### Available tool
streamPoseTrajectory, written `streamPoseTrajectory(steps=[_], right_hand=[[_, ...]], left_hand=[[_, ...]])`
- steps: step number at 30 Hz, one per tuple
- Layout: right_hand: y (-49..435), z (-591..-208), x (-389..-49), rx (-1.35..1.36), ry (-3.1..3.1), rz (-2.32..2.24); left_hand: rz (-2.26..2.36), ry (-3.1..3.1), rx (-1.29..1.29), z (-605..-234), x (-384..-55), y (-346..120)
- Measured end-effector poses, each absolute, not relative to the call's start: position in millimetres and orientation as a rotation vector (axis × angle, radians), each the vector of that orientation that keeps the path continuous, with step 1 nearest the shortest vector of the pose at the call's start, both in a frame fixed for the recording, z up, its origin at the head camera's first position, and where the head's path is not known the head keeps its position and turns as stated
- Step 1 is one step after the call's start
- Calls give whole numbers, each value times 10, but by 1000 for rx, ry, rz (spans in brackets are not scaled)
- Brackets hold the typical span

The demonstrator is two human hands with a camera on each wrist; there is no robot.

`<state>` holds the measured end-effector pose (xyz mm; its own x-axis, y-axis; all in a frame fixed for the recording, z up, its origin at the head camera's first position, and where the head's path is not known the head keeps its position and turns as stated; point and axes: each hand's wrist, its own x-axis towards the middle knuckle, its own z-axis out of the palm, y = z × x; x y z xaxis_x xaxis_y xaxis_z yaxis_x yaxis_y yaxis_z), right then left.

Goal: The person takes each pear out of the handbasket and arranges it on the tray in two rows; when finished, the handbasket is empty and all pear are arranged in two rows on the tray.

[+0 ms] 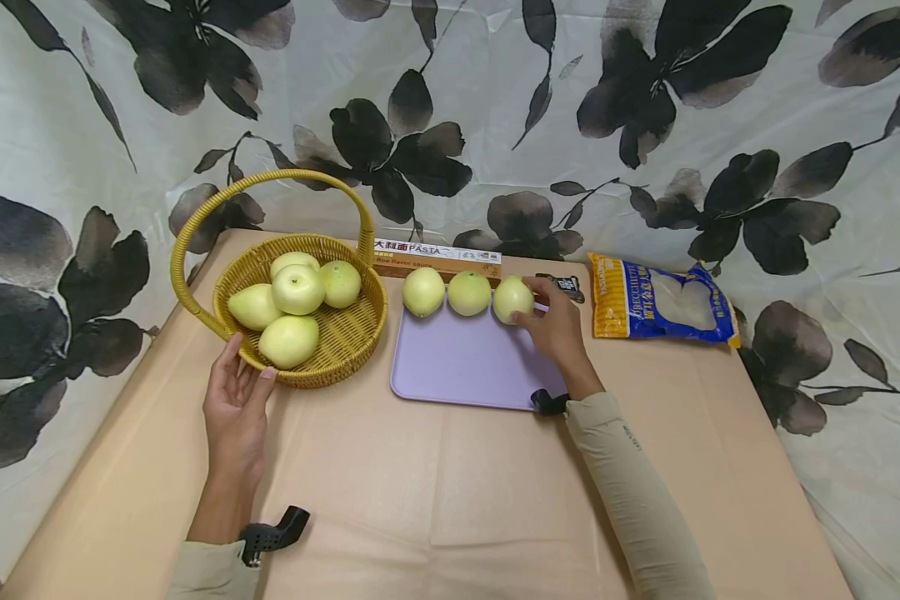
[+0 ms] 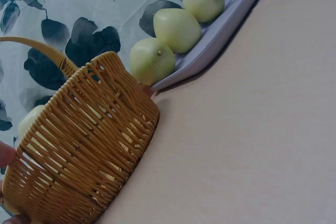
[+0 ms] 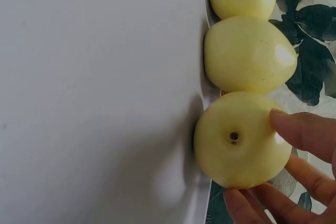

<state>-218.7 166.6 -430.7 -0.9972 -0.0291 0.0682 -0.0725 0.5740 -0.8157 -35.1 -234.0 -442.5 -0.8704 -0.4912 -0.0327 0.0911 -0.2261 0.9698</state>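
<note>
My right hand (image 1: 555, 321) holds a pale yellow-green pear (image 3: 239, 140) at the far edge of the lilac tray (image 1: 457, 367), thumb on one side and fingers around the other. Left of it on the tray, two more pears (image 1: 468, 293) (image 1: 423, 292) complete a row. My left hand (image 1: 236, 417) touches the near left side of a yellow wicker basket (image 1: 345, 354), its thumb and fingers spread against the weave. Several pears (image 1: 297, 289) lie inside the basket, one on top of the others. In the left wrist view the basket wall (image 2: 89, 140) hides most of them.
Behind the tray lies a pasta box (image 1: 438, 257). A small black packet (image 1: 566, 287) is partly hidden beyond my right hand. To the right sits a blue and yellow pasta bag (image 1: 663, 302). A flower-patterned cloth (image 1: 510, 108) hangs behind the table (image 1: 435, 500).
</note>
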Motion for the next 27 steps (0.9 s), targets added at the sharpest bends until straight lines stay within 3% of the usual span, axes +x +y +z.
streamPoseTrajectory(steps=[11,27], right_hand=[[1713,-4346,-2177,-55,-2757,1414],[1668,-4347,-2187,-40,-2743,1481]], left_hand=[[-2144,-1660,480,-4426,-366,-2343],[-2149,-1666,487,-4449,-364,-2352]])
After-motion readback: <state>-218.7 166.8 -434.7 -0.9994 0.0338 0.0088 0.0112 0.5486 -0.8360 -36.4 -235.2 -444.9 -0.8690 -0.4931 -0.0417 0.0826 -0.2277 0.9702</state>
